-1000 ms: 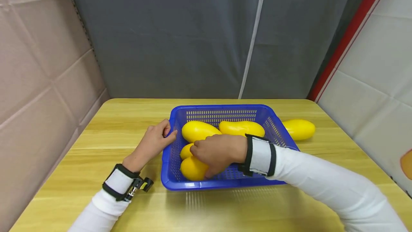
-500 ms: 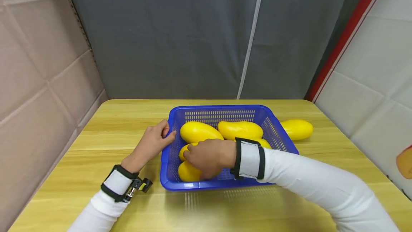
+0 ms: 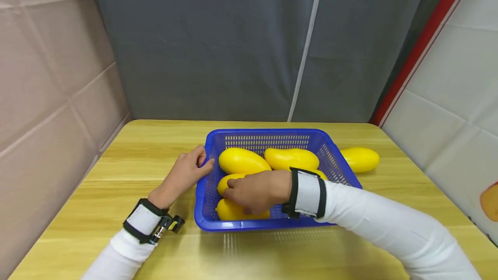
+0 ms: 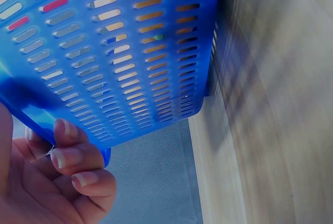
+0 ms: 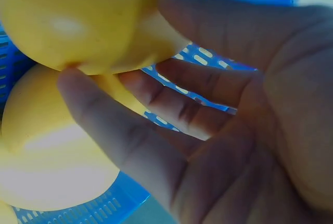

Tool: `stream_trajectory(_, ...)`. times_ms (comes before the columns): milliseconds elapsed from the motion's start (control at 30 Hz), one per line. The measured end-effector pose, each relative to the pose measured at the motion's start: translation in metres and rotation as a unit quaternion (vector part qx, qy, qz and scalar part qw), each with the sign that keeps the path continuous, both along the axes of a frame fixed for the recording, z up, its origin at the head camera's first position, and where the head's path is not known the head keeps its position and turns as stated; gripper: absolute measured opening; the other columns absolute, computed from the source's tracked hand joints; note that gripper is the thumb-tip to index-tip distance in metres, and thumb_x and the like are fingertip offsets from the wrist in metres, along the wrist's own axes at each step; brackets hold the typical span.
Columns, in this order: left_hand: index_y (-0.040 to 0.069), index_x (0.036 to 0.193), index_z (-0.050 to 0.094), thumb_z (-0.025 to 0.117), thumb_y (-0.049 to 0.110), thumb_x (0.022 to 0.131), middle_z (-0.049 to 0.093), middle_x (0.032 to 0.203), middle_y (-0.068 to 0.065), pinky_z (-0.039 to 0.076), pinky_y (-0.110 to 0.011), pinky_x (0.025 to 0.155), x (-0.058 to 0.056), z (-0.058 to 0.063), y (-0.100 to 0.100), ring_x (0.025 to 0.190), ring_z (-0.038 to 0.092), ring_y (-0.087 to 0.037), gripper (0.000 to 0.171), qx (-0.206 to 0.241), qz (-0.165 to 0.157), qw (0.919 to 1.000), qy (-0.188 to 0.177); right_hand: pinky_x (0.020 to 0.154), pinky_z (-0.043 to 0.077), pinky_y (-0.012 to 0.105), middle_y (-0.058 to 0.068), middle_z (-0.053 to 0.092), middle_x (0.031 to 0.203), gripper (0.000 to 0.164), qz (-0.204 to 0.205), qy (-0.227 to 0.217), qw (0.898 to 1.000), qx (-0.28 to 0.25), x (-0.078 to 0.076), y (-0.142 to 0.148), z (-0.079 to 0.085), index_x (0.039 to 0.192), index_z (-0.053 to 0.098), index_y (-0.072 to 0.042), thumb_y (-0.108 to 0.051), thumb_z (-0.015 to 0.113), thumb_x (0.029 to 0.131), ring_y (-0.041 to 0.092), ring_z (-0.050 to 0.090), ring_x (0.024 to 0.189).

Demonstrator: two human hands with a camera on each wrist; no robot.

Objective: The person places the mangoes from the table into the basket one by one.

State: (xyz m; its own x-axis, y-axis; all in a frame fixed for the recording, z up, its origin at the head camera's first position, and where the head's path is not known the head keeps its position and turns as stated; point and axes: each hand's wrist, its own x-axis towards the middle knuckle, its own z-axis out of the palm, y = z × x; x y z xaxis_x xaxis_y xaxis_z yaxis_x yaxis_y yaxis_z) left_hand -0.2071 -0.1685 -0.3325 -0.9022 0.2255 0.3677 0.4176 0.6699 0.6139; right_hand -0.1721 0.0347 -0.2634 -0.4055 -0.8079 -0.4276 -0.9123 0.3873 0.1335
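My left hand (image 3: 183,172) grips the left rim of a blue perforated plastic basket (image 3: 268,225); in the left wrist view its fingers (image 4: 78,157) curl at the basket's edge. Inside lie several smooth, oblong yellow fruits, melon-like in shape. My right hand (image 3: 256,191) reaches in over the front-left yellow fruit (image 3: 229,211) and the yellow fruit behind it (image 3: 225,183). In the right wrist view, the thumb touches one yellow fruit (image 5: 88,21) and the nearly straight index fingertip lies at its lower edge, beside another yellow fruit (image 5: 52,146).
Two more yellow fruits, one at the back left (image 3: 241,160) and one at the back right (image 3: 292,158), lie in the basket. Another yellow fruit (image 3: 362,159) rests on the wooden table (image 3: 155,141) right of the basket. A grey curtain (image 3: 214,55) hangs behind.
The front-left fruit has turned to lie lengthwise along the basket's front wall. My right hand has shifted slightly left and its fingers have eased. The left hand stays on the rim.
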Motion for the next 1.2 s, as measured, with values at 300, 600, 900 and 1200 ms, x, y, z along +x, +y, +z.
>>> stream_trajectory(300,0.011,0.075,0.037,0.059,0.025,0.087,0.03,0.057,0.001,0.024,-0.022,0.041,0.0,0.001,0.001,0.046,0.038,-0.016,0.029,-0.004,0.0,1.0,0.002,0.073,0.047,0.021,-0.004,0.055,0.103,0.042,0.004,0.015,1.0,-0.014,-0.002,-0.003,-0.001,0.123,0.052,-0.017,-0.034,0.062,0.085,0.008,0.049,0.075)
stream_trajectory(600,0.01,0.076,0.037,0.059,0.025,0.087,0.031,0.057,0.001,0.025,-0.021,0.041,0.0,0.0,0.0,0.046,0.039,-0.016,0.029,0.002,-0.001,1.0,-0.008,0.069,0.048,0.024,-0.006,0.055,0.102,0.038,-0.009,0.007,1.0,-0.022,-0.005,0.006,0.004,0.121,0.054,-0.02,-0.032,0.062,0.086,0.009,0.05,0.074)
stream_trajectory(900,0.011,0.075,0.037,0.059,0.026,0.087,0.03,0.058,0.002,0.024,-0.022,0.041,0.0,-0.001,0.0,0.047,0.039,-0.016,0.029,0.003,0.0,1.0,-0.001,0.08,0.049,0.029,-0.002,0.058,0.11,0.04,-0.037,0.011,0.998,-0.042,-0.013,0.032,0.015,0.127,0.053,-0.018,-0.034,0.056,0.09,0.01,0.053,0.088)
stream_trajectory(1200,0.011,0.074,0.037,0.061,0.025,0.086,0.03,0.058,0.002,0.023,-0.023,0.043,0.0,-0.001,-0.002,0.048,0.039,-0.016,0.031,0.002,0.001,0.9999,0.012,0.084,0.048,0.033,0.004,0.059,0.117,0.038,-0.071,0.034,0.994,-0.081,-0.023,0.064,0.034,0.128,0.053,-0.014,-0.029,0.052,0.093,0.015,0.056,0.094)
